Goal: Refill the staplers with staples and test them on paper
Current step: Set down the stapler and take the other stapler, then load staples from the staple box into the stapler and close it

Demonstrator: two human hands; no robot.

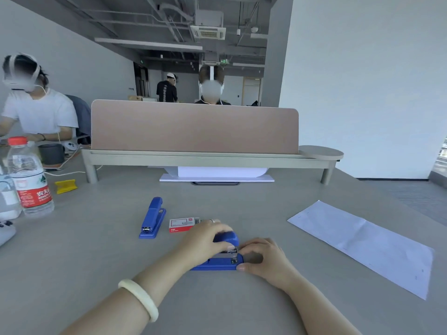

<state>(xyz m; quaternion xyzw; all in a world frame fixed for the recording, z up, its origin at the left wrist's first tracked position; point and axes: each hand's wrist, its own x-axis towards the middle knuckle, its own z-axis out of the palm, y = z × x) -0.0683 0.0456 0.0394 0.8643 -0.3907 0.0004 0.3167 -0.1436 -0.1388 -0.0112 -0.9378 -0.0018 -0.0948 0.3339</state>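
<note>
Item: near stapler point(223, 258), blue, laid on the grey table point(101, 250) directly in front of the person, front end pointing right; its cover is seen raised at the rear and the metal magazine is exposed beneath. The cover is gripped from above by the left hand point(205, 240), fingers curled over it; a pale bangle point(139, 298) is worn on that wrist. The front end of the base is held by the right hand point(263, 257), thumb laid against the base edge and fingers curled close round the nose; whether a strip of staples is pinched there cannot be told. Item: second stapler point(152, 217), blue, closed, placed apart to the left, untouched. Item: staple box point(182, 224), red and white, lying between the two staplers, just behind the left hand. Item: sheet of paper point(362, 249), white, creased, laid well to the right, untouched; faint marks are visible, but staples cannot be made out. Item: water bottle point(29, 180), far left. Progress, as judged: loading of the near stapler is in hand; closing it, any refill of the second stapler, and testing on the paper are taken as outstanding.
</note>
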